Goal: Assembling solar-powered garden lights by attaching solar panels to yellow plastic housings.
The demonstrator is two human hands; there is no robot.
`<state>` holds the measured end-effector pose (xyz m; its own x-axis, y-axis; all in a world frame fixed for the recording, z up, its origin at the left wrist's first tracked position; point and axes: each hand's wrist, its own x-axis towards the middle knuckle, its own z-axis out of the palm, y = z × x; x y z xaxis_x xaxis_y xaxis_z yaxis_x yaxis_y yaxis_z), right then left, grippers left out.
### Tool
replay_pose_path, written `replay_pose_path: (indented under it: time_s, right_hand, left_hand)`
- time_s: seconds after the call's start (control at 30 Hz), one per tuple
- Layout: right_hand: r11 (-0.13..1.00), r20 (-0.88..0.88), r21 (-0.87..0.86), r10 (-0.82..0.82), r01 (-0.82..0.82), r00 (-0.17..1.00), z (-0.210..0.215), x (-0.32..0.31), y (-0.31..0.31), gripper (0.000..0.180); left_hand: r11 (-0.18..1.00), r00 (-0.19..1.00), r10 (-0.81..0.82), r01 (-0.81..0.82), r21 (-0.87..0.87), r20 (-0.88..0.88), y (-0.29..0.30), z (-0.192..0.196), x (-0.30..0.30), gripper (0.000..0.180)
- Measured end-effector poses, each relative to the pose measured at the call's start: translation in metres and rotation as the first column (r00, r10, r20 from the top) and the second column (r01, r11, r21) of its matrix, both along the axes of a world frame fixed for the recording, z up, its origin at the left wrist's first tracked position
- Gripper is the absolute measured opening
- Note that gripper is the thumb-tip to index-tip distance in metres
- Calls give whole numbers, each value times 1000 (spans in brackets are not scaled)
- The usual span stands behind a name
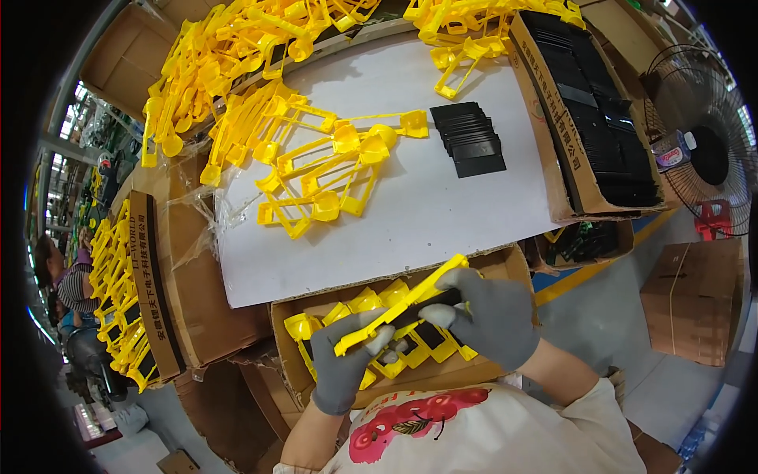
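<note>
In grey gloves, my hands hold a yellow plastic frame (403, 306) tilted above an open cardboard box (505, 268). My left hand (341, 359) is closed around its lower left end. My right hand (493, 316) grips the upper right end, with its thumb at a dark flat plate (430, 306) against the frame's underside. Part of that plate is hidden by the fingers. More yellow frames (365, 302), some with black plates in them, lie in rows in the box below. On the white tabletop (332, 261) are loose yellow frames (325, 207) and a fanned stack of black plates (467, 138).
Heaped yellow frames (229, 55) cover the far left. A long carton of black plates (588, 110) stands at right, near a wire-caged fan (707, 146). At left, another carton (158, 284) holds yellow frames. A closed brown box (691, 300) sits on the floor; a person (75, 280) is far left.
</note>
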<state>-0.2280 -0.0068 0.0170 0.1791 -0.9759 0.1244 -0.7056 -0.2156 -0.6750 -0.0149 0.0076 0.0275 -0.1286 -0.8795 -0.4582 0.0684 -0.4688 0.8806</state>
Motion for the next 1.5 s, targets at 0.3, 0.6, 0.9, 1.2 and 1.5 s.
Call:
replay_pose_path:
  time_s: [0.3, 0.6, 0.9, 1.2, 1.5]
  right_hand:
    - [951, 239, 211, 173, -225, 956, -31, -5, 27, 23]
    - [768, 357, 533, 175, -354, 917, -40, 15, 36, 54]
    - [827, 359, 527, -11, -193, 933, -31, -7, 9, 57]
    - [979, -225, -77, -202, 189, 953, -53, -92, -128, 15]
    - [967, -625, 40, -171, 251, 762, -70, -109, -166, 32]
  left_hand:
    - [981, 979, -188, 190, -20, 80, 30, -10, 29, 23]
    - [955, 926, -297, 294, 49, 234, 12, 32, 111, 26]
    - [560, -110, -484, 724, 404, 868, -43, -8, 152, 35]
    - [868, 276, -164, 497, 5, 947, -242, -36, 153, 56]
    - [816, 67, -237, 555, 161, 969, -290, -88, 160, 62]
